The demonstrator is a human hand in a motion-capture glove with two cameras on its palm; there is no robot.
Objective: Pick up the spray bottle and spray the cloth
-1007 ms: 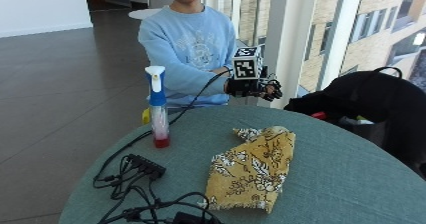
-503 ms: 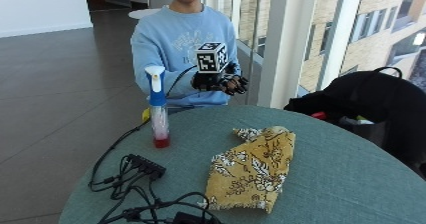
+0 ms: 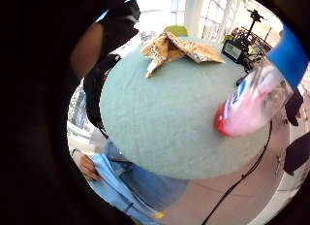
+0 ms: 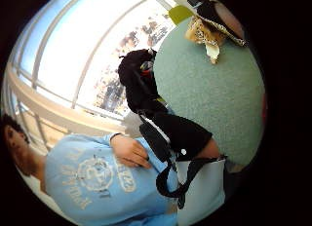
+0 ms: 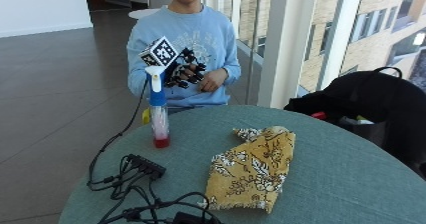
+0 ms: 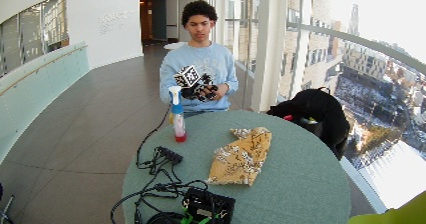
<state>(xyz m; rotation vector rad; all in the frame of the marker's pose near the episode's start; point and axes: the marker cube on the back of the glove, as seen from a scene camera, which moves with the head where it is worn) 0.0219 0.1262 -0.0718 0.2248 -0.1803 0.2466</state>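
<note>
On the round table the spray bottle stands upright, nozzle uppermost, the gloved grip loosely curled behind it, holding nothing.

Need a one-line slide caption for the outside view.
Gloved right hand raised behind the upright spray bottle, not touching it; patterned cloth lies on the round green table.

High-rise office lobby: window wall, city below.
</note>
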